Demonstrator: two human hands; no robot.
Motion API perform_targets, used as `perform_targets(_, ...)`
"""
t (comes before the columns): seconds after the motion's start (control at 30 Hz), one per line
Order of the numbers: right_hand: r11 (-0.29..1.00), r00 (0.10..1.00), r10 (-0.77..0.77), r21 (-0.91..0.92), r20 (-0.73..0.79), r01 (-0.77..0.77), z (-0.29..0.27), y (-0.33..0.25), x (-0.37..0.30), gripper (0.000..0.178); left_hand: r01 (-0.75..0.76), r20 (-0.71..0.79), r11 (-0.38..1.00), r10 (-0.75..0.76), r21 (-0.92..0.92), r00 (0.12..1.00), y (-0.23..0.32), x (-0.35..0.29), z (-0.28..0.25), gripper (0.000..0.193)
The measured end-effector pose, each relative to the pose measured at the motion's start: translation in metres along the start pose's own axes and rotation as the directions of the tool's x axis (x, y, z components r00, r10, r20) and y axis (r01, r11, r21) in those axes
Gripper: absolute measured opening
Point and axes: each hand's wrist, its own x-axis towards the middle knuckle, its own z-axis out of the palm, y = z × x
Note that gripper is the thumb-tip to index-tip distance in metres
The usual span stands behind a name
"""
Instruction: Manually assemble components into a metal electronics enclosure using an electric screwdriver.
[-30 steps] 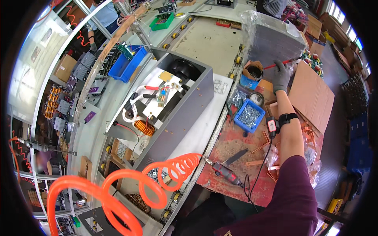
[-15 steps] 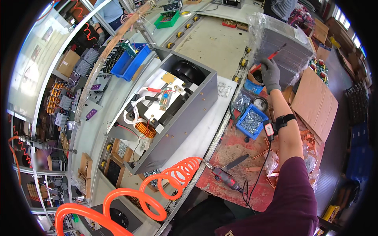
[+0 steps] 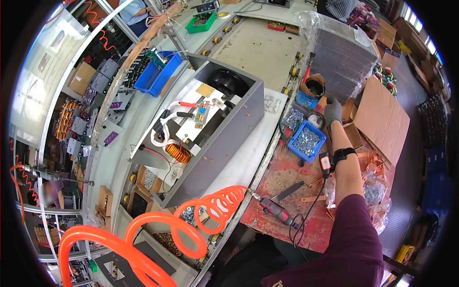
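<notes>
My right hand (image 3: 333, 112), in a grey glove, reaches over the red-topped bench, beside a small open cardboard box (image 3: 353, 136) and just right of a round tin (image 3: 316, 119). Its fingers point away from me and down, so their grip is hidden. A red-handled tool with a dark tip (image 3: 306, 74) leans by a cardboard container (image 3: 315, 86) set in a blue bin (image 3: 307, 100). Nearer to me is a blue bin of screws (image 3: 306, 141). On the left, a grey metal housing (image 3: 229, 138) holds a copper-wound coil (image 3: 178, 154) and a black fan. My left hand is out of view.
A coiled orange air hose (image 3: 191, 234) crosses the lower left to an air tool (image 3: 276, 211) on the bench (image 3: 267, 179). Plastic-wrapped grey panels (image 3: 342, 57) stand at the far right, near a leaning cardboard sheet (image 3: 382, 119). Another person (image 3: 135, 14) is at the far left.
My right hand has come down and nearer to me. The red-handled tool it held is now out of it, leaning by the cardboard container.
</notes>
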Motion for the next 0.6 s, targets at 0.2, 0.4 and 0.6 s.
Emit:
perform_targets(0.2, 0.868, 0.947, -0.175, 0.496, 0.27, 0.019, 0.013, 0.01, -0.024, 0.034, -0.062, -0.023, 0.995, 0.064, 0.084, 0.998, 0.002, 0.01, 0.0, 0.058)
perform_targets(0.4, 0.957, 0.947, -0.287, 0.092, 0.142, 0.276, -0.011, 0.011, 0.027, 0.073, -0.159, 0.009, 0.983, 0.158, 0.095, 0.987, 0.013, 0.028, 0.001, 0.056)
perform_targets(0.6, 0.939, 0.836, -0.277, 0.32, 0.475, 0.129, 0.002, 0.019, 0.062, 0.075, -0.081, 0.067, 0.973, 0.068, 0.215, 0.995, 0.051, 0.012, -0.016, 0.056)
